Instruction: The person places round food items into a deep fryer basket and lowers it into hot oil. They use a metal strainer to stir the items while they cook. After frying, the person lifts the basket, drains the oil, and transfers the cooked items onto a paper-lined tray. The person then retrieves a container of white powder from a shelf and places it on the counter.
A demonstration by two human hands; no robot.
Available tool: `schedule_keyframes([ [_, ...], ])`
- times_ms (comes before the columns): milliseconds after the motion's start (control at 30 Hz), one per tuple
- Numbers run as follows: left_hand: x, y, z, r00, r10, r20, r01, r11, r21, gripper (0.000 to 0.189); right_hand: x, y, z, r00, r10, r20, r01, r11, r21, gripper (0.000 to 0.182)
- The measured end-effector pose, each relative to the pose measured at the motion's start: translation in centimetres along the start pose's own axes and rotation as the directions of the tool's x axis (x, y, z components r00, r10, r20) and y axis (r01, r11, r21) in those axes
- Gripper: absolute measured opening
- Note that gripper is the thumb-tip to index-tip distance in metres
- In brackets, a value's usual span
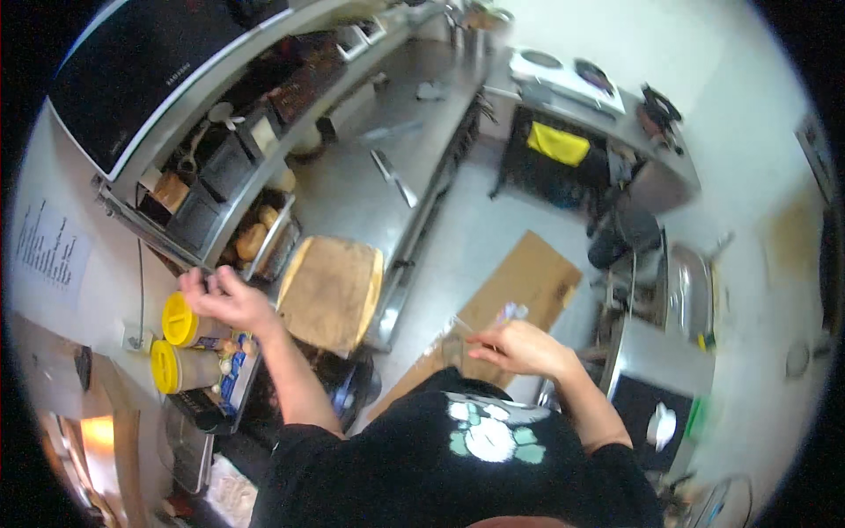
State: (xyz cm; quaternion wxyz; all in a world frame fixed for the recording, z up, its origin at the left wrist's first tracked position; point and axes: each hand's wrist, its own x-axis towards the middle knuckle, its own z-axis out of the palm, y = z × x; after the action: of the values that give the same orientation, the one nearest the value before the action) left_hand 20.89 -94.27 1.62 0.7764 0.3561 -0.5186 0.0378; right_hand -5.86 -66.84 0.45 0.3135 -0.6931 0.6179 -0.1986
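My left hand (231,303) is raised at the left, its fingers loosely bent and apart, with nothing visible in them. It is over the yellow lid (179,320) of a plastic tub and close to the front edge of the steel shelf. Below it stands a second tub with a yellow lid (165,367). In front of my body, above the brown cardboard (521,284) on the floor, is my right hand (525,346) with bent fingers. A blurred white and purple thing (511,311) shows just beyond its knuckles; whether the hand holds it is unclear.
On the steel counter (343,175) lie a wooden cutting board (333,287) and a knife (394,178). A container of bread rolls (254,241) stands under the shelf. A black microwave (165,72) is above. Opposite are a sink (690,284) and a white hot plate (564,79).
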Motion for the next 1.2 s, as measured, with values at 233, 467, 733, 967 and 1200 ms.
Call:
schedule_keyframes([
  [233, -12.6, 5.9, 19.9, 0.719, -0.245, 0.650, 0.580, 0.727, -0.368, 0.037, 5.1, 10.8, -10.9, 0.990, 0.098, -0.104, -0.108, 0.989, -0.096, 0.023],
  [467, -19.1, 11.5, 33.7, 0.637, -0.015, 0.771, 0.450, 0.819, -0.356, 0.038, 1.1, 26.2, -24.1, 0.678, 0.486, -0.551, -0.543, 0.837, 0.070, 0.024],
  [733, -26.9, 10.5, 45.1, 0.588, -0.232, 0.775, 0.453, 0.888, -0.077, 0.037, 4.9, 55.6, -45.3, 0.408, 0.390, -0.825, -0.676, 0.737, 0.015, 0.027],
  [967, -30.5, 15.1, 55.2, 0.540, -0.308, 0.783, 0.308, 0.938, 0.156, 0.032, 16.3, 81.9, -60.7, 0.238, 0.427, -0.873, -0.821, 0.568, 0.054, 0.039],
  [1200, -32.7, 16.8, 60.8, 0.511, -0.344, 0.787, 0.161, 0.939, 0.305, 0.028, 20.0, 93.4, -66.2, 0.077, 0.491, -0.868, -0.881, 0.440, 0.171, 0.050],
])
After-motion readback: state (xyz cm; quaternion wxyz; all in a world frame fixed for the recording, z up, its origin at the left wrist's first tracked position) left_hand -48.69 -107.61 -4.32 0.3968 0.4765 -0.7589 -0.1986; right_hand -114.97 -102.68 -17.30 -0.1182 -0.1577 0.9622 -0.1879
